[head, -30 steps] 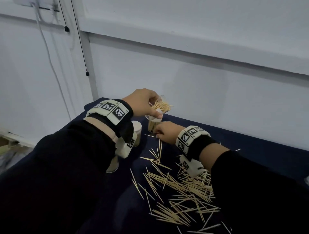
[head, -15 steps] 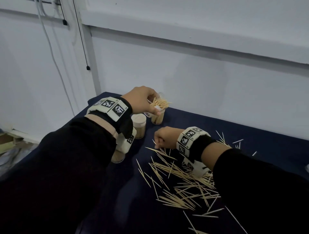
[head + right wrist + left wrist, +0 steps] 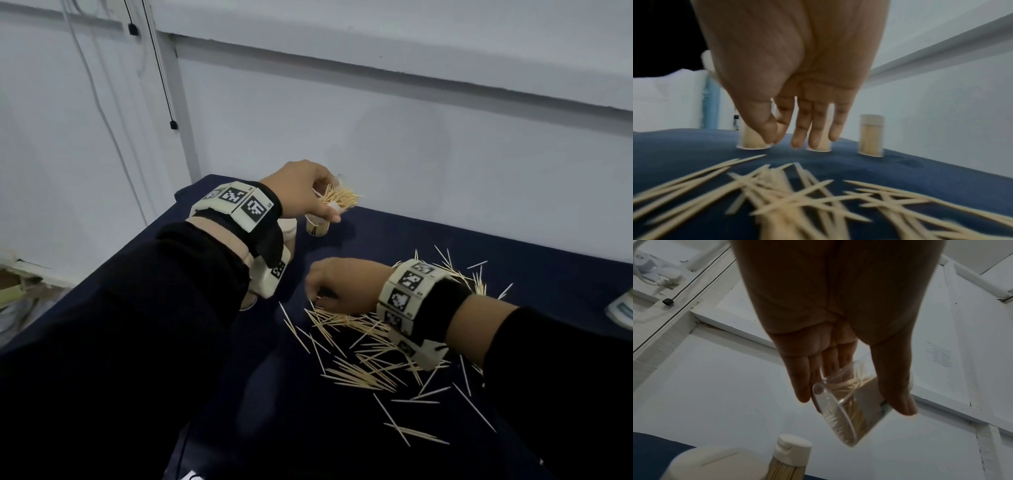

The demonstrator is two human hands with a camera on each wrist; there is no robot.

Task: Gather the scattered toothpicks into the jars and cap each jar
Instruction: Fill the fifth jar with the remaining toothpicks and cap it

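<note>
My left hand (image 3: 325, 205) holds a clear jar (image 3: 334, 205) tilted above the table, with a tuft of toothpicks (image 3: 342, 198) sticking out of its mouth. In the left wrist view the fingers and thumb wrap this jar (image 3: 838, 412). A second open jar (image 3: 317, 228), full of toothpicks, stands just below it. My right hand (image 3: 313, 294) hovers over the near-left end of the scattered toothpick pile (image 3: 359, 342). Its fingers (image 3: 797, 139) hang down just above the pile, and I see nothing between them.
A capped jar (image 3: 287, 233) stands behind my left wrist and another jar (image 3: 248, 303) under it. The dark blue tablecloth (image 3: 445, 246) ends at a left edge by the white wall. Loose toothpicks (image 3: 476, 274) lie beyond my right wrist. A pale object (image 3: 621, 308) sits at the far right.
My right hand has drawn back from beside the standing jar to the pile, nearer me. My left hand still holds the tilted jar up.
</note>
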